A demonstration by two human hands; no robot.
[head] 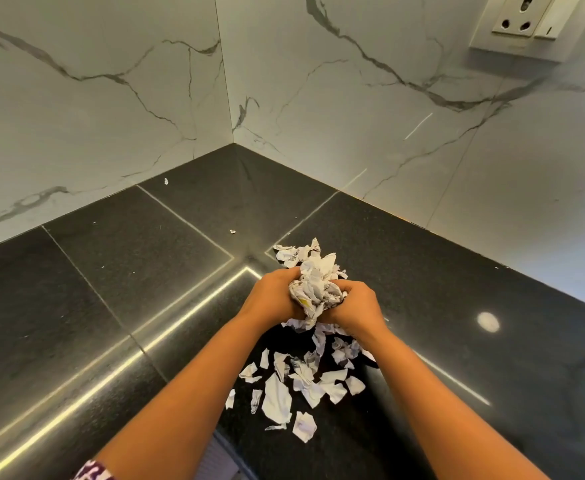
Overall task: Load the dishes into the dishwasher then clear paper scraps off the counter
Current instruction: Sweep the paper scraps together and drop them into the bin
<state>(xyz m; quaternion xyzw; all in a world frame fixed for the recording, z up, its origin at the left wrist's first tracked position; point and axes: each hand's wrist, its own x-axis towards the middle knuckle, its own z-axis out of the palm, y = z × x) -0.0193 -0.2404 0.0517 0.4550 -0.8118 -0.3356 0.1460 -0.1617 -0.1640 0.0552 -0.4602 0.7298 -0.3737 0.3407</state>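
Two stray bits [166,181] lay on the counter [111,271] far to our left. Our left hand [272,295] and right hand [355,306], both curled tight, clutched one wad of scraps [315,289] over the counter's middle. Many torn pieces [277,398] lay uncollected below; the dishes, unseen, were perhaps already loaded.

Arms outstretched; left hand [271,295], right hand [357,307] curled round paper scraps [316,288]
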